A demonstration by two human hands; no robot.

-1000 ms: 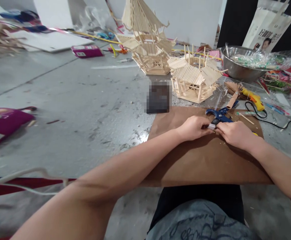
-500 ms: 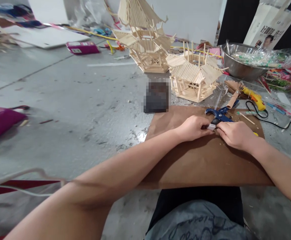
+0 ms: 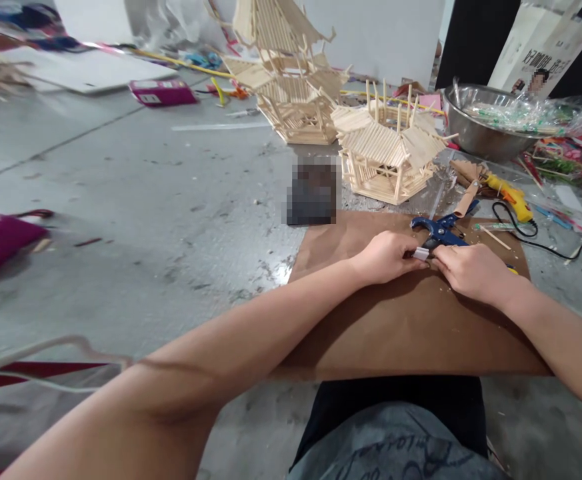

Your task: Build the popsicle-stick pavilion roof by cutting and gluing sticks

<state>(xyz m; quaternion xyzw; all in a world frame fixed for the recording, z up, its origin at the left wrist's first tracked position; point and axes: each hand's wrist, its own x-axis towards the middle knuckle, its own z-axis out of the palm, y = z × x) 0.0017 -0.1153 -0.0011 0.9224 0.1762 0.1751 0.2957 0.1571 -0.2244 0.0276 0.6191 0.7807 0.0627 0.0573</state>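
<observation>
My left hand [image 3: 388,256] is closed on a small whitish-grey flat piece [image 3: 421,253] above the brown board. Close on its right, my right hand [image 3: 471,268] is closed too, its fingertips pinched near the piece's other end. What the right fingers grip is too small and hidden to make out. Just beyond both hands lies a blue-handled cutting tool [image 3: 441,231], partly covered by the fingers. A thin wooden stick [image 3: 494,237] rests to its right on the brown board [image 3: 415,327].
Two pavilion models of wooden sticks, a taller one [image 3: 295,87] and a lower one [image 3: 391,153], stand beyond the board. A yellow glue gun [image 3: 511,197] with black cord lies right, below a steel bowl [image 3: 491,137]. Purple packs [image 3: 163,93] sit left. A blurred dark object [image 3: 312,193] lies nearby.
The camera view shifts very slightly. Both hands stay in nearly the same place, and the small whitish piece between them tilts a little.
</observation>
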